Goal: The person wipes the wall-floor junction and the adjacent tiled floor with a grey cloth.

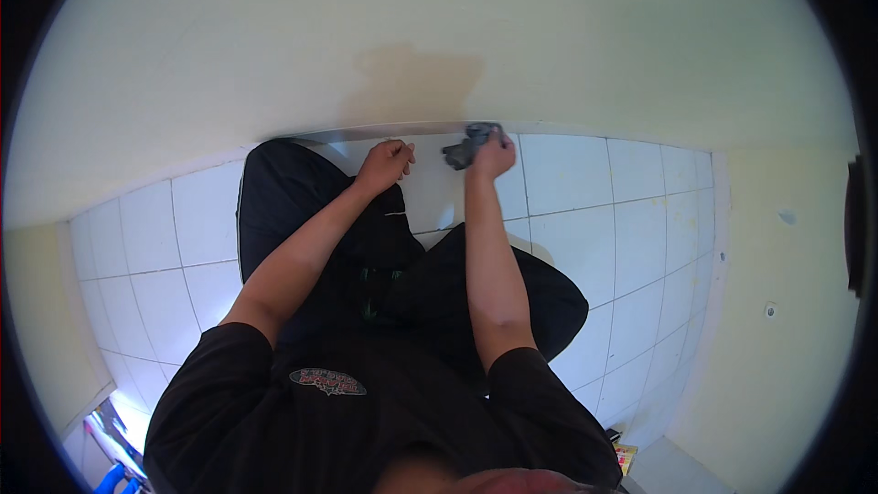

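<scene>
My right hand (499,153) grips a crumpled dark grey cloth (461,154) low down, where the baseboard (411,129) meets the tiled floor. Part of the cloth sticks out to the left of the fingers, and its upper end is at the baseboard. My left hand (385,166) hovers near my bent knee, its fingers loosely curled and slightly apart, with nothing visible in it. Between the hands a strip of white floor tile (433,178) shows.
A pale wall (583,34) rises directly in front, bearing a shadow. My legs in dark trousers (295,199) are folded on the floor. The right side wall (768,233) has a socket (771,310). A yellow printed item (625,457) lies behind me at right, a blue object (111,479) at lower left.
</scene>
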Demonstrator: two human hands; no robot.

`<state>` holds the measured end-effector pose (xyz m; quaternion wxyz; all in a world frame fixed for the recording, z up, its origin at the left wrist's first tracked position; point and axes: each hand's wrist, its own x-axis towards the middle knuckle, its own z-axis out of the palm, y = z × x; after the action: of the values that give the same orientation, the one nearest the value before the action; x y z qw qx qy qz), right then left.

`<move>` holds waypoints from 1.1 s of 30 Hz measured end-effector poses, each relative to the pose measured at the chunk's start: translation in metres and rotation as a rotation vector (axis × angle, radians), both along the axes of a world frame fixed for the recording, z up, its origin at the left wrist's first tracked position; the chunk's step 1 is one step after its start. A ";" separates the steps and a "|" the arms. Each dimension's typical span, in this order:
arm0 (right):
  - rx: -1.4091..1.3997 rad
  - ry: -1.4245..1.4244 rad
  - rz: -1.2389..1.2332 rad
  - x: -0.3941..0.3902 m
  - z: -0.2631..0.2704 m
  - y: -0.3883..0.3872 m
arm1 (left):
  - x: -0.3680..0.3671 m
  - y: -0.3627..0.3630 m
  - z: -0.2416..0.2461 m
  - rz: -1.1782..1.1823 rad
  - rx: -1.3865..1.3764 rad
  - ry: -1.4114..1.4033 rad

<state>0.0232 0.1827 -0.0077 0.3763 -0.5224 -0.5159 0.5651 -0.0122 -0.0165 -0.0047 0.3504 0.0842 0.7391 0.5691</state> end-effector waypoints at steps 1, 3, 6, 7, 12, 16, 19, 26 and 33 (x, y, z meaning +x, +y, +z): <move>0.044 0.010 0.038 0.001 -0.011 0.001 | 0.000 0.010 0.007 0.044 0.030 0.056; 0.097 0.016 0.154 -0.004 -0.024 -0.024 | -0.004 0.015 0.012 0.090 0.050 0.112; 0.118 -0.002 0.263 -0.006 -0.018 -0.067 | -0.010 0.002 0.004 0.284 0.096 0.134; 0.124 -0.001 0.292 -0.006 -0.009 -0.073 | -0.011 0.000 0.001 0.298 0.084 0.152; -0.182 0.162 0.101 -0.004 -0.004 -0.034 | -0.009 -0.001 -0.002 0.288 0.035 0.148; -0.147 0.146 -0.039 -0.002 0.007 0.006 | -0.010 0.000 -0.006 0.308 0.061 0.068; 0.009 0.093 0.004 -0.001 -0.005 -0.002 | -0.009 0.007 -0.002 0.280 0.048 0.079; 0.249 -0.044 0.456 -0.004 0.005 -0.088 | -0.010 -0.002 -0.004 0.245 -0.037 0.184; 0.202 -0.061 0.158 0.004 0.005 -0.023 | -0.003 0.013 0.001 0.041 -0.206 -0.065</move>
<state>0.0267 0.1599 -0.0026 0.3654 -0.4565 -0.6210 0.5220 -0.0155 -0.0034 -0.0041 0.3694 0.0143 0.7833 0.4997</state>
